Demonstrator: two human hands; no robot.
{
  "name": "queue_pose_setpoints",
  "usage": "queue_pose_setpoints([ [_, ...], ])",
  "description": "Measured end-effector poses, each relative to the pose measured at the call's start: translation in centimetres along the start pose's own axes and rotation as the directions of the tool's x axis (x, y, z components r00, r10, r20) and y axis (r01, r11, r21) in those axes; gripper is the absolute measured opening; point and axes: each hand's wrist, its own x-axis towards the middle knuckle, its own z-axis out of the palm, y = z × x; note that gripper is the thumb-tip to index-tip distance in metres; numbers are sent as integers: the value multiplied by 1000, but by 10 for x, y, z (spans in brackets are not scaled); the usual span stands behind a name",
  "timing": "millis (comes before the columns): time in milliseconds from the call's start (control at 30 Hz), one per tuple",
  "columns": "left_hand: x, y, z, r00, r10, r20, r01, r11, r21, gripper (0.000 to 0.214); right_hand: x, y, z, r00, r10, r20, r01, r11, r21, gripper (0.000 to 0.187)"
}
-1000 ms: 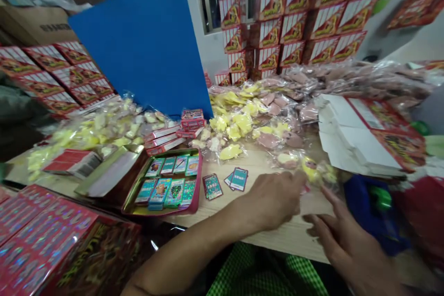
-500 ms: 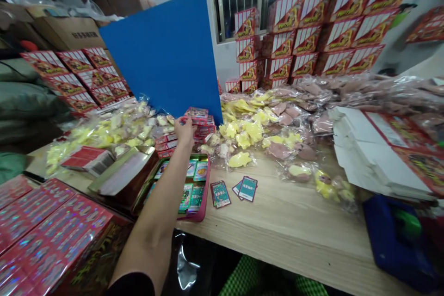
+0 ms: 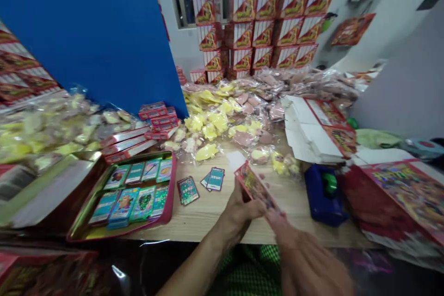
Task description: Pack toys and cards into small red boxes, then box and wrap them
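Note:
Over the table's front edge, my left hand [image 3: 239, 212] is closed around a small red printed card box [image 3: 255, 185], held tilted. A white flap stands out from the box's upper end. My right hand [image 3: 308, 254] is at the lower end of the box, blurred by motion, and its fingers are hard to make out. To the left lies an open tin [image 3: 173, 189] holding several piles of teal picture cards [image 3: 126, 203]. Two small groups of loose cards, one pile [image 3: 188, 190] and one fanned set [image 3: 215, 179], lie between the tin and my hands.
Small red boxes [image 3: 163, 120] are stacked behind the tin, before a blue board [image 3: 90, 32]. Bagged yellow and pink toys [image 3: 211, 122] cover the table's back. A blue tape dispenser [image 3: 319, 199], white-and-red flat cartons [image 3: 301, 134] and a large red carton [image 3: 405, 194] stand right.
My left hand has come back from the red box stack and now holds a card box in front of me. My right hand has entered the view, which has turned right.

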Motion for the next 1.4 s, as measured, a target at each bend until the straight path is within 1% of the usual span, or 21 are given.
queue_pose_setpoints([
  [67, -6, -5, -9, 999, -40, 4, 40, 999, 16, 92, 10, -10, 0, 996, 9, 89, -10, 1000, 16, 55],
  [133, -13, -3, -16, 990, -96, 102, 84, 989, 119, 96, 26, -11, -1, 990, 57, 132, -67, 995, 70, 53],
  [200, -21, 2, -17, 965, -128, 229, 71, 968, 240, 103, 40, -3, -2, 988, 89, 130, -109, 982, 154, 39],
  [267, -28, 6, -16, 953, -125, 277, 39, 954, 299, 108, 48, 11, -3, 987, 97, 125, -125, 961, 245, 22],
  [333, -31, 10, -14, 971, -127, 203, 61, 950, 305, 98, 46, 27, -3, 972, 204, 113, -230, 917, 327, 17],
  [400, -30, 14, -14, 990, -115, 77, 88, 953, 289, 82, 37, 40, 2, 917, 387, 97, -390, 819, 422, 17],
  [467, -27, 18, -15, 995, -99, -14, 99, 957, 272, 69, 26, 48, 12, 831, 507, 228, -541, 641, 544, 34],
  [533, -24, 19, -16, 994, -98, -48, 107, 961, 256, 63, 17, 50, 26, 765, 503, 402, -628, 443, 640, 40],
  [567, -22, 18, -16, 992, -112, -63, 124, 960, 251, 60, 13, 49, 33, 741, 494, 454, -648, 352, 675, 39],
  [633, -21, 13, -16, 984, -134, -118, 160, 957, 243, 54, 9, 46, 47, 705, 536, 464, -643, 207, 737, 37],
  [700, -21, 5, -16, 973, -120, -199, 166, 958, 234, 50, 7, 43, 56, 656, 621, 429, -635, 146, 759, 37],
  [767, -23, -3, -17, 960, -82, -268, 147, 962, 232, 48, 6, 40, 60, 625, 670, 402, -641, 146, 753, 36],
  [867, -27, -12, -18, 954, -97, -285, 169, 956, 239, 49, 2, 39, 63, 629, 659, 413, -617, 99, 781, 33],
  [933, -30, -16, -20, 952, -72, -297, 158, 948, 276, 58, -3, 39, 63, 628, 665, 404, -577, 50, 815, 36],
  [1033, -36, -22, -24, 925, 156, -347, 24, 887, 462, 82, -11, 38, 62, 616, 684, 390, -591, 74, 803, 53],
  [1100, -43, -28, -28, 901, 290, -322, -42, 798, 601, 79, -15, 37, 59, 642, 647, 413, -649, 171, 741, 55],
  [1133, -46, -31, -29, 898, 318, -305, -51, 763, 645, 70, -17, 37, 57, 659, 623, 422, -676, 243, 696, 49],
  [1200, -54, -37, -32, 889, 338, -309, -39, 729, 684, 49, -18, 37, 52, 690, 588, 422, -697, 382, 607, 29],
  [1267, -60, -40, -33, 874, 326, -360, -5, 747, 665, 39, -16, 38, 48, 717, 566, 407, -686, 473, 552, 32],
  [1333, -64, -37, -31, 864, 293, -408, 7, 805, 593, 43, -12, 39, 45, 742, 538, 400, -664, 508, 549, 41],
  [1400, -65, -27, -29, 864, 229, -448, 10, 883, 470, 40, -7, 40, 42, 744, 522, 418, -660, 473, 583, 33],
])
